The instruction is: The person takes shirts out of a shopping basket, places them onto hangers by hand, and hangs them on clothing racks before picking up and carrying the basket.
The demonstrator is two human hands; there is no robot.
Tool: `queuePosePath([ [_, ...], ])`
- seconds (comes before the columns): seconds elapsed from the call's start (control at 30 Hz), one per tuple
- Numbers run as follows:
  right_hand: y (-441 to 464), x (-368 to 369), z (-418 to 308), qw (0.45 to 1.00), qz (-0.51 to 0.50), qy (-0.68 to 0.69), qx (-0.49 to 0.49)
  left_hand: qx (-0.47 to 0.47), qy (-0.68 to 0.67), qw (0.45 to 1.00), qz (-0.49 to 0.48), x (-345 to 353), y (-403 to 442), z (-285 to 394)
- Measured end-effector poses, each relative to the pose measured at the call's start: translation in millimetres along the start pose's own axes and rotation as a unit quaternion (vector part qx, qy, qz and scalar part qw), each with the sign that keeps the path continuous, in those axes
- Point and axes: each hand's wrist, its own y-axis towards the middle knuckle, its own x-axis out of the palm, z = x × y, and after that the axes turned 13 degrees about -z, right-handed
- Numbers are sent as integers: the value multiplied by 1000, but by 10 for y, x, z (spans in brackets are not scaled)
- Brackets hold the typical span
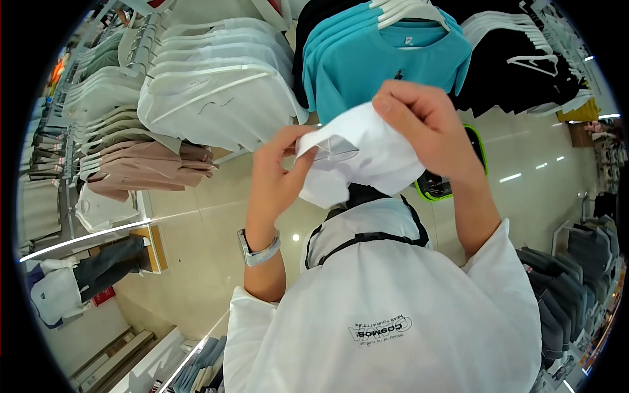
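My left hand [280,171] pinches the left edge of a white cloth garment [377,154] between thumb and fingers. Curled into a near fist, my right hand [424,126] grips the garment's upper right edge. The cloth hangs bunched between both hands in front of my chest, with an opening and a greyish inner patch showing near the left hand. Its exact kind is hard to make out. A watch with a metallic band [260,249] is on my left wrist. Just beyond the cloth hang turquoise shirts [334,72] on white hangers.
White shirts [209,108] and pink-brown shirts [147,167] hang on racks at left, black shirts [511,78] at right. A black container with a bright green rim [483,150] is behind my right forearm. Dark grey clothes [557,288] hang lower right; a dressed mannequin [78,281] appears lower left.
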Motion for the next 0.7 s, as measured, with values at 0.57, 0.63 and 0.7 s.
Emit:
queuePosePath([
  [0.57,300,-907,-25,932,-190,-289,104,-19,150,983,100,-952,73,-219],
  [0.63,328,-873,-19,924,-196,-314,96,-11,152,982,112,-1008,131,-161],
  [0.7,385,-845,-24,925,-184,-324,79,-25,151,983,100,-1055,160,-109],
])
